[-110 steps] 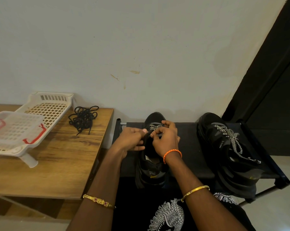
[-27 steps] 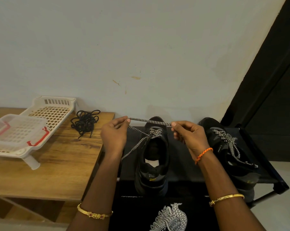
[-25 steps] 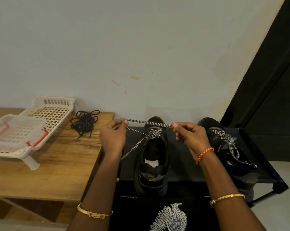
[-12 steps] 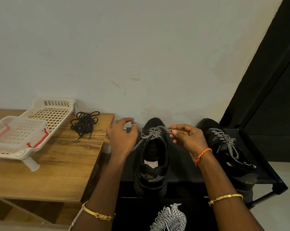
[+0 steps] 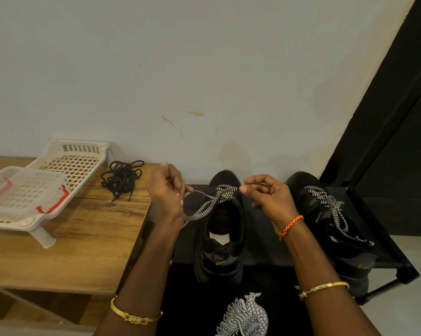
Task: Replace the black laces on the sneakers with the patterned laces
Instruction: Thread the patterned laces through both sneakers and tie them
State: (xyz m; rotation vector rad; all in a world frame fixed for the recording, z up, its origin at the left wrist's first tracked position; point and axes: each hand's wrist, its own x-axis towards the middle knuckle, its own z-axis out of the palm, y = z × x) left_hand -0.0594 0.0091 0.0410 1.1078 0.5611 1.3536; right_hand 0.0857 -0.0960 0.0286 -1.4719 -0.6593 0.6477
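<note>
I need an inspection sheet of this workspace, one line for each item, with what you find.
Surface: black rack carries both sneakers; wooden table beside it.
Job's things: middle sneaker getting patterned lace; right sneaker already laced; black laces piled on the table.
Clutter: white plastic baskets.
Grippers: left hand and right hand each pinch the lace.
Cables: nothing seen.
Surroundings: pale wall, dark door.
</note>
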